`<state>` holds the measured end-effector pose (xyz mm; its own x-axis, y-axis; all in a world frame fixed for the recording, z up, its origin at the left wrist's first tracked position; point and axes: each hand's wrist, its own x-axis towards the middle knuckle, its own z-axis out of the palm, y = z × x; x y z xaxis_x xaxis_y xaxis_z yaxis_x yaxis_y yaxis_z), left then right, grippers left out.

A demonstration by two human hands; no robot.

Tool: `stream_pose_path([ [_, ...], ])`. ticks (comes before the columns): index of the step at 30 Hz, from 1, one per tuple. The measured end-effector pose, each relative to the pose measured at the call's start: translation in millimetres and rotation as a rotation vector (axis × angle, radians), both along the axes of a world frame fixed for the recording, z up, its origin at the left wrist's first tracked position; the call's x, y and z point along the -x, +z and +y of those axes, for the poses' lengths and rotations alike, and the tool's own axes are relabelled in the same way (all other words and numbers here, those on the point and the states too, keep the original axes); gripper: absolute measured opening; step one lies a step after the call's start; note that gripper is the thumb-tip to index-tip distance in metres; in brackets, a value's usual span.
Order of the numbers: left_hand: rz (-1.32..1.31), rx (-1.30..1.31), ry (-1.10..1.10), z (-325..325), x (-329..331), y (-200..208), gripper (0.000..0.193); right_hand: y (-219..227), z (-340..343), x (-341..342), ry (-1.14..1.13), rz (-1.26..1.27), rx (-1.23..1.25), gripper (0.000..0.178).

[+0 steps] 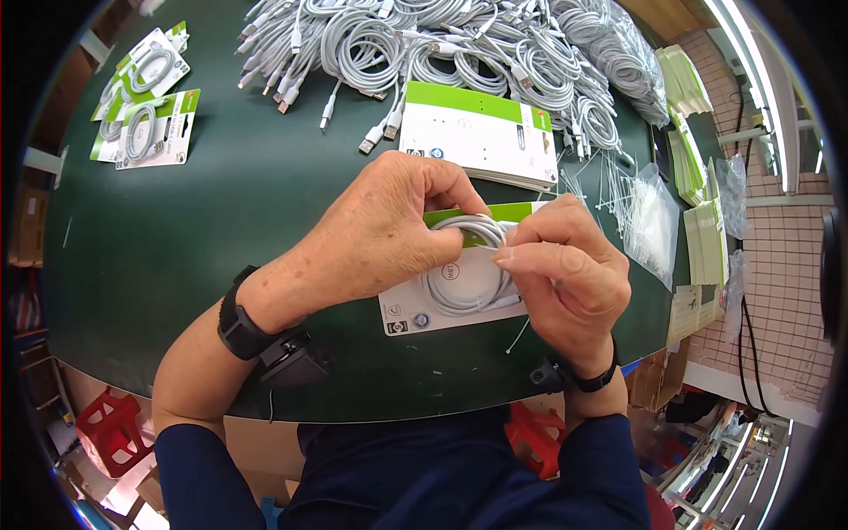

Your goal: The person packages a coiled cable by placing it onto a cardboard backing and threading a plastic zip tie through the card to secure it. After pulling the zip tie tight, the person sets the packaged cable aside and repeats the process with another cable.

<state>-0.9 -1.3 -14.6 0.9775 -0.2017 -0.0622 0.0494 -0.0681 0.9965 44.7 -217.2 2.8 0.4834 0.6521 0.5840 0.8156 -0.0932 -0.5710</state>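
1. Nearest the head camera, the left hand (pixel 380 221) curls thumb and forefinger around the cable coil's (pixel 459 308) upper strands; the right hand (pixel 574 269) is pinched narrow at its 2 o'clock side, what it grips being hard to tell.
2. Mid-view, the coil lies over a white-and-green card (pixel 402 309). It looks light, smooth and springy, probably best held across bundled strands; the card seems thin and creasable.
3. At 12 o'clock, a card stack (pixel 477 132) crowds the work, a cable pile (pixel 362 49) beyond.
4. Toward 2 o'clock: loose ties (pixel 609 187); at 10, carded cables (pixel 146 132).
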Motion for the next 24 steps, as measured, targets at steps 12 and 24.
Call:
stream_pose_path([
  [12,-0.029,-0.041,0.022,5,3,12,0.023,-2,4,7,-0.05,-0.153,-0.002,0.03],
  [24,-0.077,-0.06,0.04,3,5,8,0.023,-3,7,9,-0.047,-0.154,0.037,0.031],
])
